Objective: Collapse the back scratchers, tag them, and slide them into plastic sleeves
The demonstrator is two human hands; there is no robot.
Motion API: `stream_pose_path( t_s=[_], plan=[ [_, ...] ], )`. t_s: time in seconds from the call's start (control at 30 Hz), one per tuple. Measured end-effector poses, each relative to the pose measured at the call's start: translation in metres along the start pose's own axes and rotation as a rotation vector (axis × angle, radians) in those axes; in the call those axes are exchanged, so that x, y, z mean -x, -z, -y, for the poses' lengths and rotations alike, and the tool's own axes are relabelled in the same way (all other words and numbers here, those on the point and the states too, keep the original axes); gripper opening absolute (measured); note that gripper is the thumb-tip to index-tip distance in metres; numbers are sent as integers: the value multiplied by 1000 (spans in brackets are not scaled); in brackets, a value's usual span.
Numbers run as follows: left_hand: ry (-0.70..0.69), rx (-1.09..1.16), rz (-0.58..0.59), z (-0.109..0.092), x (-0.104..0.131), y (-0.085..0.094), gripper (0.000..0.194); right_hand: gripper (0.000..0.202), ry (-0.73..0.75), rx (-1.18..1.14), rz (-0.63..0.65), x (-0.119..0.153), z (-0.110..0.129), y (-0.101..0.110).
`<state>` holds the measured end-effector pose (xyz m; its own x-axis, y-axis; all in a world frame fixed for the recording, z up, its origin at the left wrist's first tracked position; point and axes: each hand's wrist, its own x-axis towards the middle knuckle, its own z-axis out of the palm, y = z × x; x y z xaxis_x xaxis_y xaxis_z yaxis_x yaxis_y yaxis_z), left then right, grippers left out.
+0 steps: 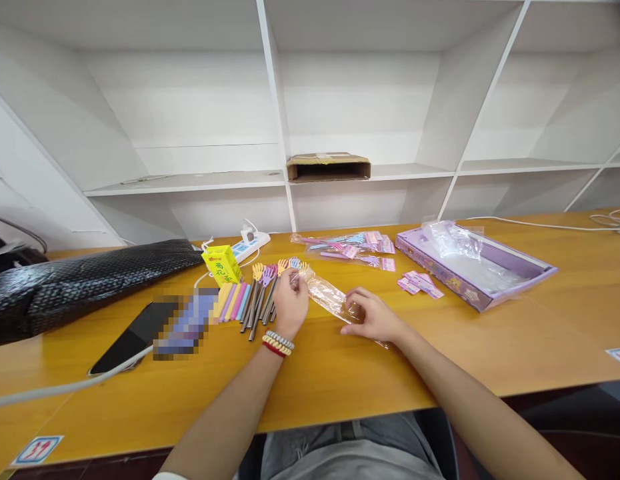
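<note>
Bundle in shiny black plastic wrap (105, 283) at far left; dark flat phone (135, 337) nearer the edge of the yellow-brown wooden desk (350, 393). Yellow cardboard box with green lettering (221, 265) next, standing behind a row of pastel sticks (233, 302). Just beside these, dark metallic rods with small coloured hand-shaped heads (257, 307), heads to the back.

Left hand (291, 303), 2 coiled bands and 1 red cord at wrist: thumb and fingers closed, pinching the upper end of a long clear plastic sleeve (327, 298). Sleeve slants between the 2 hands, in front of the packets. Cannot tell which end is its mouth, or whether anything is inside.

Right hand (375, 317): fingers curled, thumb held apart, open around the lower part of the film. Fingertips look to touch it; no firm grip seen.

Handling, as judged: keep the left pinch light and close to the edge, so both layers don't get clamped together. Let the right steady the film without crushing it; slack, thin plastic will crease or cling. Rub the layers apart rather than pull; a hard tug could split the seam. Mind the rod heads by the left knuckles: prongs could snag film.

Beyond, clear packets with pink labels (357, 245), loose pink printed cards (420, 283), then shallow purple cardboard box (443, 279), clear film inside.
</note>
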<state>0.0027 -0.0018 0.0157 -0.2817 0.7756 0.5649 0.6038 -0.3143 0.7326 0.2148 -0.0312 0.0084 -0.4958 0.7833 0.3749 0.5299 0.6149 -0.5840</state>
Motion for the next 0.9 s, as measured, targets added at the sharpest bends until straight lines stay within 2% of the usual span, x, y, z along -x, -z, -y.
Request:
stream_pose_path(
  t_s=[0.1,0.2,0.27,0.37,0.47,0.57,0.67,0.8,0.9],
  plan=[
    [39,89,-7,-1,1,-1,30,37,-29,73,12,1,1,1],
    [74,272,21,-5,2,-2,47,24,-65,124,-44,2,0,2],
    [48,347,70,-6,5,-3,54,20,-86,136,-102,2,-2,2],
    [-43,328,163,-7,9,-4,57,16,-93,142,-227,2,-8,7],
    [-131,208,289,-5,13,-4,56,14,-67,177,-393,0,-20,25],
    [-189,56,428,-3,16,-5,52,12,-53,296,-547,-6,-35,61],
    [-233,-64,550,-1,17,-5,50,17,-109,496,-660,-11,-50,113],
    [-250,-159,645,-2,16,-4,48,21,-373,759,-741,-7,-77,181],
    [-243,-189,681,-4,17,-2,47,24,-574,865,-705,4,-105,212]
  ],
)
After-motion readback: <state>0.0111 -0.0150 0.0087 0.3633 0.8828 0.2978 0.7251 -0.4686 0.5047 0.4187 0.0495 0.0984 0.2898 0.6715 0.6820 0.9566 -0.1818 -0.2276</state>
